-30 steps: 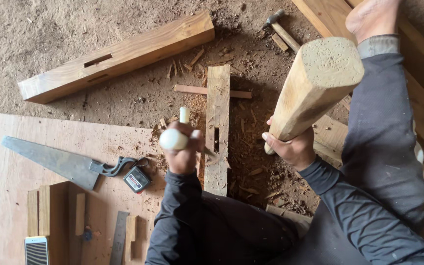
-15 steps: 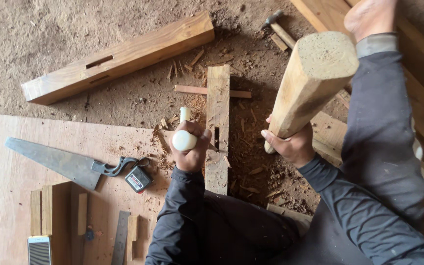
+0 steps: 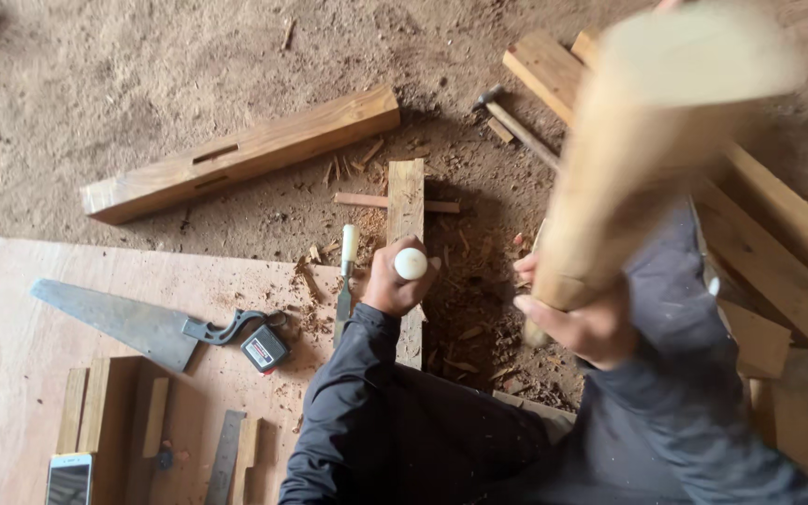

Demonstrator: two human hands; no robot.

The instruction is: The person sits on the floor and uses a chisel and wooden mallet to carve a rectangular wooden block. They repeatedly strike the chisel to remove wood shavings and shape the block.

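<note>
On the narrow wooden board [image 3: 406, 210] in the middle of the scene, I see the left hand [image 3: 393, 281] closed around a chisel with a white round handle end [image 3: 411, 264], held upright on the wood so that its blade is hidden under the fist. The right hand [image 3: 580, 323] grips the handle of a big wooden mallet [image 3: 666, 140], which is raised at the right and blurred. I judge the main risk to be a blow that lands off centre: the white handle end is small and the mallet head is wide, so it could glance off and hit the knuckles around the chisel. The board lies loose on the dirt and chips, so a hard strike may also make it jump or turn. A second chisel [image 3: 346, 276] lies just left of the fist, with a hand saw [image 3: 119, 318] further left on the plywood sheet [image 3: 11, 309]; a slipping hand could meet their edges.
</note>
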